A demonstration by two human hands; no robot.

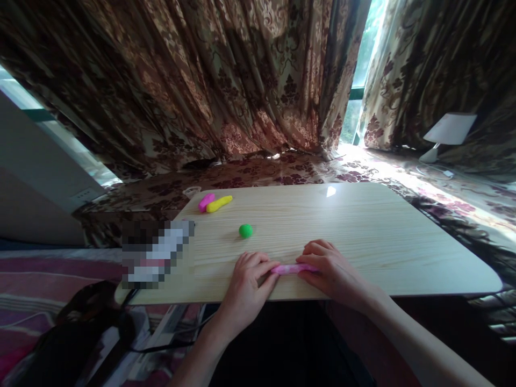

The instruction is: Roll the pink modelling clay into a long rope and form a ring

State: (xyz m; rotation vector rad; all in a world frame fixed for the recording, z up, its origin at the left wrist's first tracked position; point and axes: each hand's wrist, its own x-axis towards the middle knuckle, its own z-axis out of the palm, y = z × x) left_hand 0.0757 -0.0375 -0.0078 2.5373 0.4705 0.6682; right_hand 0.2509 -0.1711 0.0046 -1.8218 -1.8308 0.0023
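A pink and whitish roll of what looks like modelling clay (288, 269) lies level between my hands, close to the table's near edge. Thumb and fingers of my left hand (250, 278) pinch its left tip. Around its right end, my right hand (327, 267) is closed, hiding that part of the roll. A round green ball (245, 231) rests on the table beyond my left hand. Farther back, at the far left corner, a yellow elongated piece (220, 203) lies against a bright pink piece (206, 202).
The pale wood-grain table (382, 231) has rounded corners. A blurred-out object (161, 255) lies along its left edge. Behind the table, a ledge with floral cloth carries a white lamp (449, 131) at right. Patterned curtains (258, 80) hang behind. Striped bedding (24, 301) is at left.
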